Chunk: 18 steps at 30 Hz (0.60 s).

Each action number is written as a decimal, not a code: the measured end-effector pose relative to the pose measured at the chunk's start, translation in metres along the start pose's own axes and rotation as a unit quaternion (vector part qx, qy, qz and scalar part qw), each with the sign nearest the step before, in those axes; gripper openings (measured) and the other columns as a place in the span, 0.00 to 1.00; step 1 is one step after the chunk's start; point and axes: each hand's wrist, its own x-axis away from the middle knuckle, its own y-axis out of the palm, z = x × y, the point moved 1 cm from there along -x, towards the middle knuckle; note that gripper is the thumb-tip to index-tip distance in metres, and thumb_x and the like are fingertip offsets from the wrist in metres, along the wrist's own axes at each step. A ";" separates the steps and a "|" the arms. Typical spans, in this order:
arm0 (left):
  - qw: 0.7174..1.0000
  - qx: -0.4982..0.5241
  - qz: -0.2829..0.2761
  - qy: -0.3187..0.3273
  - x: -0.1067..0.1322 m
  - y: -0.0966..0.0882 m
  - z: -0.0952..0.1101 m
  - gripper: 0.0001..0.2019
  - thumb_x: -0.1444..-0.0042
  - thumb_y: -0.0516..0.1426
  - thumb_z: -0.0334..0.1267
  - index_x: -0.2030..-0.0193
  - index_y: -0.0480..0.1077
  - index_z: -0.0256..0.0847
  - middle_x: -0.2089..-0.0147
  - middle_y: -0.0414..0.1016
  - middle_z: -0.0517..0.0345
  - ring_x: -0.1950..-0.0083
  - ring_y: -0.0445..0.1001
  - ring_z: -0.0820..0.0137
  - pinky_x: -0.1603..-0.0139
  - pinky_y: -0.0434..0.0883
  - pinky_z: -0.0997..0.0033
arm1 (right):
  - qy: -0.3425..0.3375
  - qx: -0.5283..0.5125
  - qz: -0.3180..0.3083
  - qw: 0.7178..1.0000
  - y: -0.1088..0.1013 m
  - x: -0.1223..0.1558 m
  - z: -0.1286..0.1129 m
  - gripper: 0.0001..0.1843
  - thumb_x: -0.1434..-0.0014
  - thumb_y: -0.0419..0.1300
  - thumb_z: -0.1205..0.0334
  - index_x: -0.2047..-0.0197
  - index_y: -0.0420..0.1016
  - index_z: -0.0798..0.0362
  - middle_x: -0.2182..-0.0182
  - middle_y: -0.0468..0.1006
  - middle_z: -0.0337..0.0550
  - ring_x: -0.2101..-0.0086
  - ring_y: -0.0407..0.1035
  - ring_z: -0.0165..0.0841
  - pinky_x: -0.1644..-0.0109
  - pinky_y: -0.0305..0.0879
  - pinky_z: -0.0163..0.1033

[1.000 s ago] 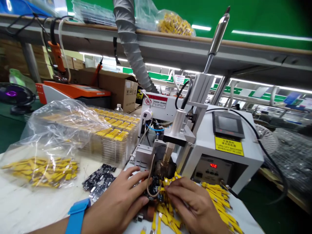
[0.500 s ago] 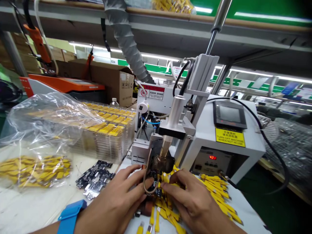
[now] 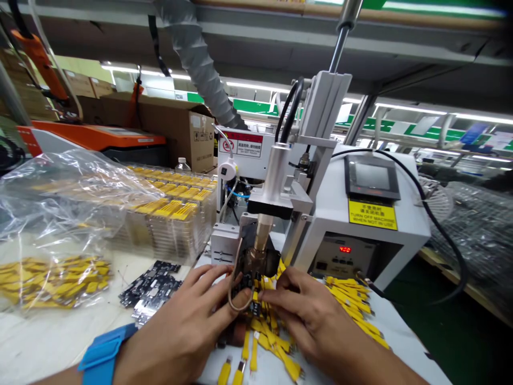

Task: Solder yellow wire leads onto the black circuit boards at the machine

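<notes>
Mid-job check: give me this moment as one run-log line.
left hand: at black circuit board under brass machine head | right hand: on yellow plastic connector leads | nearby: loose black boards on white bench

Those yellow cable sleeves (image 3: 253, 353) are looking glossy and plasticky, the aluminium cylinder (image 3: 276, 171) is showing a smooth satin metal finish, the clear plastic bag (image 3: 68, 203) is catching glare everywhere, and the cardboard box (image 3: 176, 131) is looking matt and papery.

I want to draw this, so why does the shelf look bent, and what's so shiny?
In the head view, the shelf bows from lens stretching; in that view too, the plastic bag shines with white glare.
</notes>
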 end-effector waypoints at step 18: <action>0.995 0.077 0.041 -0.040 -0.007 -0.008 -0.001 0.19 0.36 0.50 0.29 0.44 0.69 0.53 0.41 0.69 0.58 0.40 0.63 0.59 0.43 0.69 0.56 | -0.045 0.078 -0.001 0.996 -0.002 -0.006 -0.005 0.19 0.42 0.50 0.76 0.53 0.77 0.56 0.66 0.68 0.52 0.65 0.65 0.41 0.65 0.70 0.45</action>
